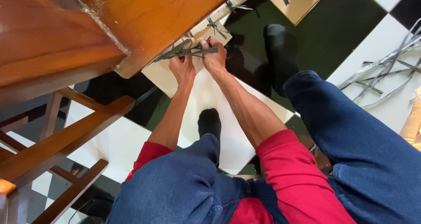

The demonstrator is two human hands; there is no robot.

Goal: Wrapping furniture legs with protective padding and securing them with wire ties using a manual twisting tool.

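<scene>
I have both arms stretched forward, red sleeves pushed up. My left hand [182, 67] and right hand [215, 56] sit side by side, nearly touching, fingers curled closed in a pinch.

Soft, even daylight fills the scene, bright enough to show colour well. The glossy black and white floor tiles [333, 35] throw faint reflections, and the varnished wooden furniture [144, 18] carries a pale sheen along its edge. Shadows are weak and diffuse, darkest under the furniture at lower left. Focus is crisp in the centre; the wide lens stretches the blue jeans [368, 154] and bends lines near the borders
</scene>
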